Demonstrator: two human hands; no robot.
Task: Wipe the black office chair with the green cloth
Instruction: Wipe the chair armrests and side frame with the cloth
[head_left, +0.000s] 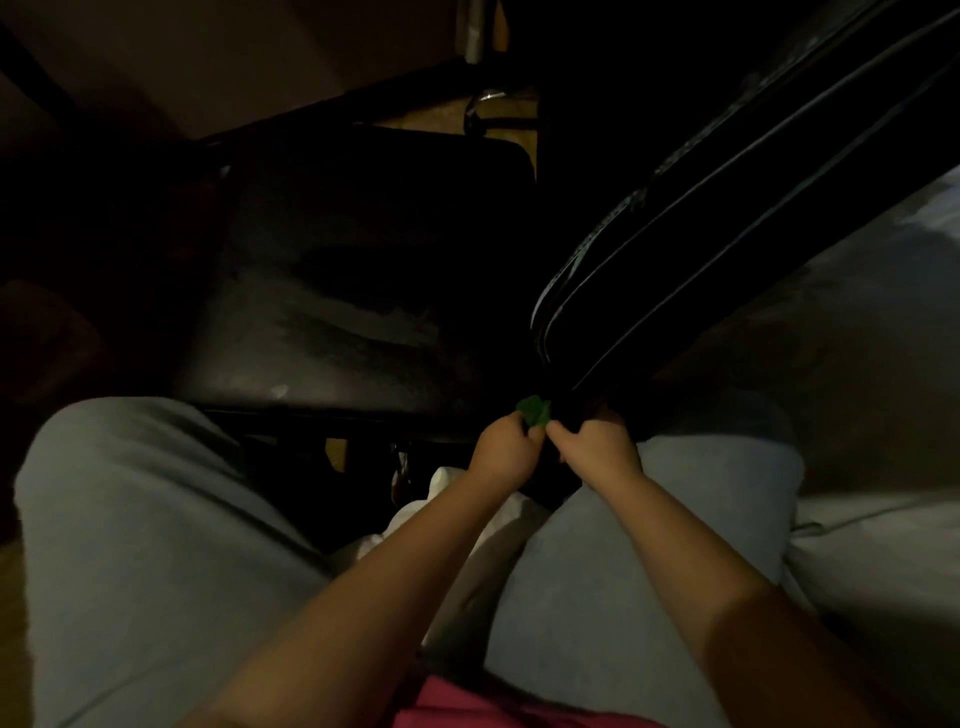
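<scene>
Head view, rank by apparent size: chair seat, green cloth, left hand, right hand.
1. chair seat
2. left hand and right hand: look alike, not ranked
3. green cloth, partly hidden behind the hands

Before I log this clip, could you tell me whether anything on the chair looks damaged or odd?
The black chair's seat shows pale streaks and a light fleck near its front edge, and the backrest has whitish specks along its piped edge. Wear, dust or damp: the dim light hides which. Nothing else stands out.
</scene>
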